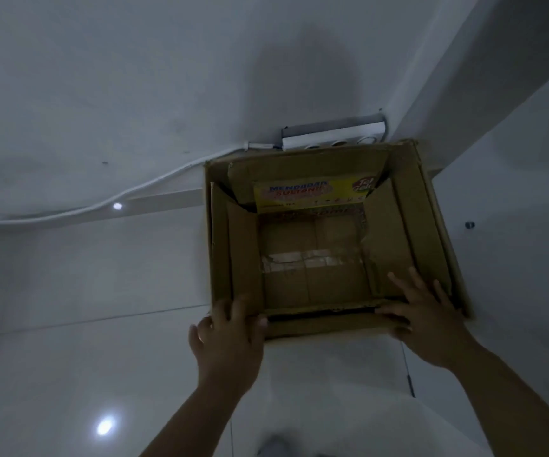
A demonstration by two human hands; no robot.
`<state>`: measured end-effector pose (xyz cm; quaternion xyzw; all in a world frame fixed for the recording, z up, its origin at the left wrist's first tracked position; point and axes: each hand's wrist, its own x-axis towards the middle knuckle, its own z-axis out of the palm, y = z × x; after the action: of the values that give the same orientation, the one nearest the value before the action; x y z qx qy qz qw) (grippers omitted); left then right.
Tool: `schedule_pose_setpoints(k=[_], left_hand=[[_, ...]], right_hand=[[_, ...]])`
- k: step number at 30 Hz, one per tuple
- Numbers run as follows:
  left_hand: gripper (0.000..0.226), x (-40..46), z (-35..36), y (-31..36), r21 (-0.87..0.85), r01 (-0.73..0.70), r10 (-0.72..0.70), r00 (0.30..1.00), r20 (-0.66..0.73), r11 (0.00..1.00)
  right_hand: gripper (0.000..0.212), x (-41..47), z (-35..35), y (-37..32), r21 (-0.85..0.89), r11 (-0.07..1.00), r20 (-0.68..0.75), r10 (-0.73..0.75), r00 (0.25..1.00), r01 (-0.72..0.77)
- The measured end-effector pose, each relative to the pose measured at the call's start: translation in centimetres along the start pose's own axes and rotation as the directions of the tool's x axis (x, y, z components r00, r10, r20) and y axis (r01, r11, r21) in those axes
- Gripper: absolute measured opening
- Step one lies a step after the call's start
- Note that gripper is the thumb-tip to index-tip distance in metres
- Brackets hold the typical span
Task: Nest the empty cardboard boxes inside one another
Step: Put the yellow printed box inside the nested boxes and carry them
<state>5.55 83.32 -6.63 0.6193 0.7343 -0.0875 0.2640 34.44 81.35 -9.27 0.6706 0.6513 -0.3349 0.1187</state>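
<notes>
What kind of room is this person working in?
Probably a dim corner of a home or storeroom: glossy white floor tiles, a bare white wall, and a power strip with its white cable lying behind the cardboard boxes.

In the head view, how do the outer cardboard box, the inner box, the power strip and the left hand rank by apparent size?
1. Outer cardboard box
2. Inner box
3. Power strip and left hand: unsure, since the strip is partly hidden and farther away.

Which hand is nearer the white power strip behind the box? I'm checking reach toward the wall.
Right, narrowly. The right hand rests on the cardboard box's near-right corner, below the power strip. The left hand grips the near-left corner, farther off diagonally.
</notes>
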Motion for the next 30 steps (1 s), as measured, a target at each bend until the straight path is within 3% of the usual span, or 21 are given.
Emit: schedule_pose_setpoints(k=[2, 3, 5, 7, 10, 13, 15, 17, 18, 21, 23, 25, 27, 28, 29, 30], left_hand=[[0.056, 2.0, -1.7, 0.2, -0.096, -0.007, -0.014, 0.976, -0.216, 0.995], [0.062, 3.2, -2.3, 0.2, -0.139, 0.000, -0.033, 0.971, -0.235, 0.990], [0.074, 5.8, -2.9, 0.6, -0.180, 0.098, -0.124, 0.982, -0.140, 0.979], [0.075, 7.5, -2.8, 1.0, -0.217, 0.231, -0.238, 0.971, -0.008, 0.948], [0.040, 7.9, -1.4, 0.6, -0.335, 0.322, -0.347, 0.938, -0.016, 0.885], [0.014, 7.3, -0.1, 0.2, -0.504, 0.432, -0.479, 0.877, 0.042, 0.748], [0.010, 7.3, 0.3, 0.3, -0.507, 0.445, -0.496, 0.867, 0.040, 0.738], [0.007, 7.4, 0.5, 0.4, -0.490, 0.437, -0.491, 0.871, 0.021, 0.754], [0.007, 7.5, 0.6, 0.4, -0.476, 0.431, -0.484, 0.875, 0.012, 0.767], [0.008, 8.0, 1.0, -0.2, -0.420, 0.402, -0.452, 0.892, -0.022, 0.814], [0.012, 8.1, 1.3, -0.7, -0.404, 0.376, -0.430, 0.902, -0.049, 0.834], [0.015, 8.3, 1.6, -1.1, -0.403, 0.350, -0.412, 0.908, -0.074, 0.846], [0.015, 8.4, 1.9, -1.2, -0.396, 0.349, -0.415, 0.905, -0.094, 0.850], [0.014, 8.4, 2.0, -1.1, -0.389, 0.354, -0.421, 0.901, -0.100, 0.850], [0.014, 8.3, 2.1, -0.9, -0.389, 0.359, -0.428, 0.897, -0.106, 0.849], [0.015, 8.2, 2.1, -0.8, -0.393, 0.366, -0.438, 0.892, -0.110, 0.844]], right_hand=[[0.036, 0.5, -0.8, -1.8, 0.196, 0.976, 0.123, 0.074, 0.990, -0.097], [0.035, 0.7, -0.7, -3.1, 0.319, 0.939, 0.141, 0.088, 0.986, -0.129], [0.031, 1.3, 0.4, -6.1, 0.445, 0.888, 0.080, 0.092, 0.993, -0.118], [0.031, 1.5, 1.4, -8.7, 0.423, 0.899, 0.055, 0.096, 0.994, -0.110], [0.056, 1.8, 2.4, -9.4, 0.261, 0.944, -0.003, 0.207, 0.978, -0.199], [0.063, 2.8, 1.9, -8.6, 0.292, 0.905, 0.033, 0.314, 0.949, -0.310], [0.061, 4.8, 0.6, -9.0, 0.432, 0.814, 0.124, 0.373, 0.919, -0.389], [0.055, 7.9, -1.1, -9.8, 0.665, 0.605, 0.202, 0.419, 0.885, -0.438], [0.055, 9.8, -2.0, -10.2, 0.786, 0.442, 0.250, 0.411, 0.876, -0.432], [0.058, 15.4, -4.9, -11.5, 0.955, -0.195, 0.271, 0.274, 0.923, -0.222], [0.060, 18.0, -6.3, -12.2, 0.903, -0.423, 0.192, 0.235, 0.953, -0.078], [0.061, 19.4, -6.9, -12.3, 0.854, -0.520, 0.161, 0.239, 0.958, -0.014], [0.059, 19.3, -6.6, -12.1, 0.883, -0.470, 0.150, 0.252, 0.956, -0.015], [0.057, 18.7, -6.2, -11.9, 0.928, -0.370, 0.139, 0.260, 0.955, -0.034], [0.054, 17.9, -5.8, -11.6, 0.979, -0.193, 0.120, 0.274, 0.954, -0.068], [0.052, 17.0, -5.3, -11.1, 0.991, 0.067, 0.090, 0.294, 0.951, -0.115]])
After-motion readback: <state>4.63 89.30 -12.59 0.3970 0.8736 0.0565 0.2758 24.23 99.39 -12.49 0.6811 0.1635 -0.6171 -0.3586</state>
